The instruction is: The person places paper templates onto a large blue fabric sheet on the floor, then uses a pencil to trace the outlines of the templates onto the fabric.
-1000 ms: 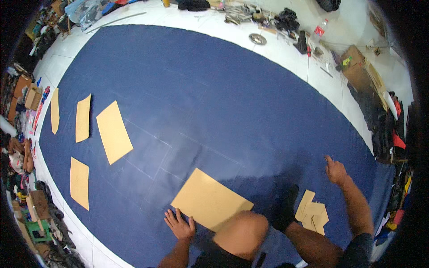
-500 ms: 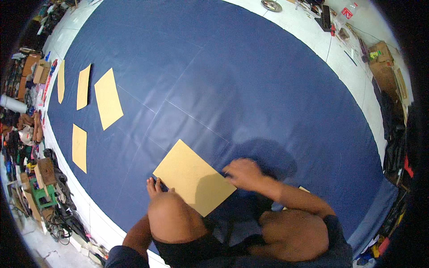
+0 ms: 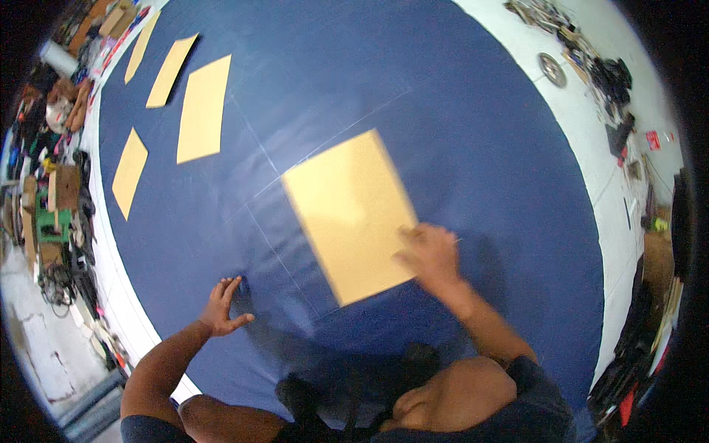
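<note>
On the blue fabric [image 3: 443, 111], right hand [image 3: 428, 251] presses open onto the tan card sheet's [image 3: 351, 210] lower corner; left hand [image 3: 221, 306] splays flat on cloth nearby. Four smaller tan pieces [image 3: 201, 107] lie well apart, upper left.

A big dark blue sheet [image 3: 413, 96] is spread flat over the pale floor [image 3: 620, 199]. Thin light lines cross the sheet. One large tan card [image 3: 351, 210] lies on it near the middle. Four more tan cards lie farther off on the left part of the sheet: a wide one [image 3: 203, 107], a slim one [image 3: 171, 69], a thin strip [image 3: 142, 46] and a small one [image 3: 130, 171]. Tools and bits lie on the bare floor around the sheet's edges.
</note>
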A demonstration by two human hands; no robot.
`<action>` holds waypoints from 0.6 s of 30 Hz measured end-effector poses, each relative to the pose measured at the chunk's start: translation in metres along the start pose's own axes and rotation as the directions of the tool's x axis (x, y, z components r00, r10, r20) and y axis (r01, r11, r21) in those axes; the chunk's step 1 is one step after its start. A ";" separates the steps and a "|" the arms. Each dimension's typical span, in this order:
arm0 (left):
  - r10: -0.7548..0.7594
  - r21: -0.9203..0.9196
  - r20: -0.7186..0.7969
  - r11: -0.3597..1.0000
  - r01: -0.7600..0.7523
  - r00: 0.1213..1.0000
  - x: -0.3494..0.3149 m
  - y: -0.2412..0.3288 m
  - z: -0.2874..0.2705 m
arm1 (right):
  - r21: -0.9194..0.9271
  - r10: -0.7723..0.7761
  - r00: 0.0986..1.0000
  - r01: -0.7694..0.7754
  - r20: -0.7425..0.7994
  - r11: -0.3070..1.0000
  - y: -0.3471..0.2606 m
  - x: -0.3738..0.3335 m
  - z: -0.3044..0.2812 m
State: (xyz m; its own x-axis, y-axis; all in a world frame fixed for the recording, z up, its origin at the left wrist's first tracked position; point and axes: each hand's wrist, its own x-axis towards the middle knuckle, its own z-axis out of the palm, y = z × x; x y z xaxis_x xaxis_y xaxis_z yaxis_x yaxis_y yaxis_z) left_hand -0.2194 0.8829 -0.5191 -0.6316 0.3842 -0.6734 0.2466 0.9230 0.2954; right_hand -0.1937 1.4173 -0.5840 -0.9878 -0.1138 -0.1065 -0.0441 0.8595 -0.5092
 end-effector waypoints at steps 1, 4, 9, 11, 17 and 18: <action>0.004 -0.016 -0.022 1.000 -0.005 1.000 0.006 0.005 0.002 | -0.062 0.035 0.997 -0.039 -0.071 0.997 0.026 0.003 -0.018; -0.008 -0.029 -0.079 1.000 0.005 0.997 0.009 0.012 0.010 | -0.151 0.053 0.992 -0.070 -0.116 0.986 0.074 0.010 -0.052; -0.147 -0.201 -0.264 0.975 0.095 0.953 0.010 0.036 0.018 | -0.142 -0.099 0.989 0.082 -0.111 0.986 0.091 0.020 -0.062; -0.274 -0.297 -0.431 0.943 0.152 0.860 0.031 0.061 0.022 | -0.145 -0.114 0.988 0.099 -0.102 0.984 0.091 0.022 -0.064; 0.090 -0.022 -0.587 0.992 -0.127 0.805 0.162 0.171 -0.023 | -0.179 -0.056 0.994 0.038 -0.096 0.983 0.079 0.021 -0.060; 0.164 0.043 -0.592 0.984 -0.171 0.789 0.183 0.186 -0.035 | -0.190 -0.053 0.994 0.033 -0.100 0.981 0.079 0.021 -0.059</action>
State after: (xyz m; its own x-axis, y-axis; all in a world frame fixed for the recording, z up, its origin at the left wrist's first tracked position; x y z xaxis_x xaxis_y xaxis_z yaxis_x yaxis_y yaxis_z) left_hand -0.3146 1.1247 -0.5640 -0.8933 0.4420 -0.0816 0.3829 0.8435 0.3768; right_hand -0.2265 1.5124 -0.5763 -0.9941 -0.1086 0.0064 -0.1043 0.9342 -0.3411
